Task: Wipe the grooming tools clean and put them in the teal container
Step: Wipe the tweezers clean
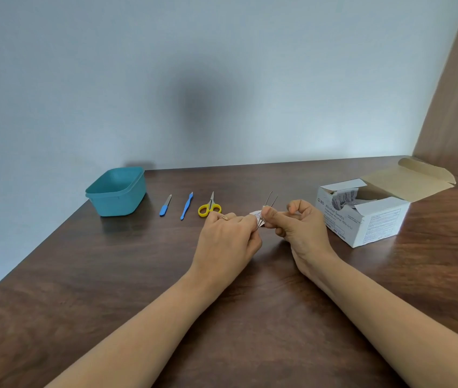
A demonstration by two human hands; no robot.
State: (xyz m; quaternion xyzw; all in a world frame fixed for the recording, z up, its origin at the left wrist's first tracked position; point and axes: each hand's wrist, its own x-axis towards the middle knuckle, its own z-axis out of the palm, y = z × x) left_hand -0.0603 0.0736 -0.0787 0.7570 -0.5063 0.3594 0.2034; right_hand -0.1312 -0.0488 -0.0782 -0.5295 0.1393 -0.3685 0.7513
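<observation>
Tweezers rise tilted between both hands. The right hand pinches them steady, seemingly so the left hand can pinch a white swab against the prongs. A nail file, blue cuticle tool and yellow scissors wait in a row beside the teal container. The dark wooden counter meets a pale wall, with an open swab box at right.

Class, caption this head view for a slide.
Left hand holds a swab to the tweezers pinched in the right hand; file, pusher, scissors lie beside the teal container.
</observation>
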